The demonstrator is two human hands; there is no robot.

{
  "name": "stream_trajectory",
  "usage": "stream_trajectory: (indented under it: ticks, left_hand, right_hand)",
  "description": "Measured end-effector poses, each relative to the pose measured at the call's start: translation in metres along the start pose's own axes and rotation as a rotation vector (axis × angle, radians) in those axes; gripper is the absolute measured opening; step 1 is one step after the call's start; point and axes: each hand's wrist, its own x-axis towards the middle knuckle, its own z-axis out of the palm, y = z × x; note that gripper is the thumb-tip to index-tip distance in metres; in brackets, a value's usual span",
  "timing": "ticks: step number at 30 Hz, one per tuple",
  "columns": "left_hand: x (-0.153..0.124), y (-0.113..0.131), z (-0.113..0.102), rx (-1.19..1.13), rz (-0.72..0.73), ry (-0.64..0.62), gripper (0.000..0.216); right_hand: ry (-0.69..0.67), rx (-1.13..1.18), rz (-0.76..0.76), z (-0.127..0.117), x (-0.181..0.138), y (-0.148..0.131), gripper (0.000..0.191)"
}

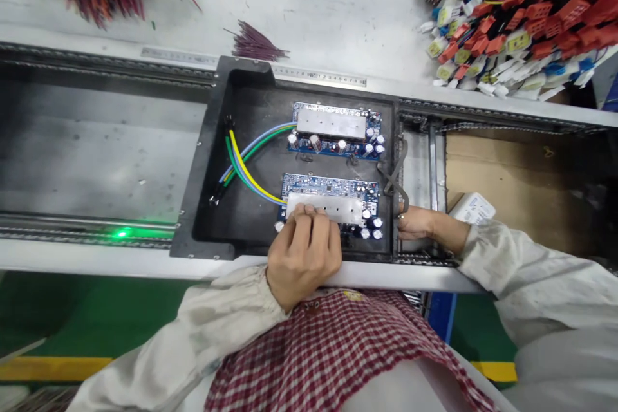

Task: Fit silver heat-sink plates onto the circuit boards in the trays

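Resting bent fingertips on the metal plate [333, 208] of the nearer circuit board [328, 185], the left hand [304, 251] has its fingers close together, thumb hidden, so no telling if it grips! Across at the black tray [202, 158], by its right end, the right hand [416, 222] has hidden fingertips, its grip unclear. Both boards lie inside, coloured wires [240, 164] curving leftward.

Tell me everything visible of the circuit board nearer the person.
The nearer circuit board is blue, crowded with small components, and lies flat in the black tray. A silvery, metal-looking plate covers its middle; round silver-topped capacitors stand along its near edge. Yellow and blue wires meet its left end. The left hand touches the plate, partly hiding the board.
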Motion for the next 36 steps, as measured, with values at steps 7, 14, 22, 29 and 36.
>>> stream_trajectory:
  ticks: [7, 14, 22, 29, 36]
  left_hand:
    - [-0.002, 0.0, 0.0, -0.007, 0.007, 0.008, 0.003]
    - [-0.005, -0.008, -0.007, -0.126, 0.078, -0.074, 0.019]
    - [-0.007, -0.012, -0.003, -0.249, 0.078, -0.135, 0.017]
    - [-0.01, -0.008, 0.002, -0.275, 0.047, -0.122, 0.025]
    - [-0.011, -0.037, -0.012, -0.411, 0.079, -0.247, 0.036]
  right_hand:
    - [0.717, -0.787, -0.254, -0.029, -0.075, -0.055, 0.037]
    - [0.871, -1.37, -0.317, 0.025, -0.039, -0.069, 0.029]
    - [0.527, -1.52, -0.826, 0.016, -0.037, -0.049, 0.041]
    - [0.262, -1.665, -1.042, 0.008, -0.029, -0.06, 0.044]
    - [0.429, -1.575, -0.888, 0.007, -0.066, -0.087, 0.036]
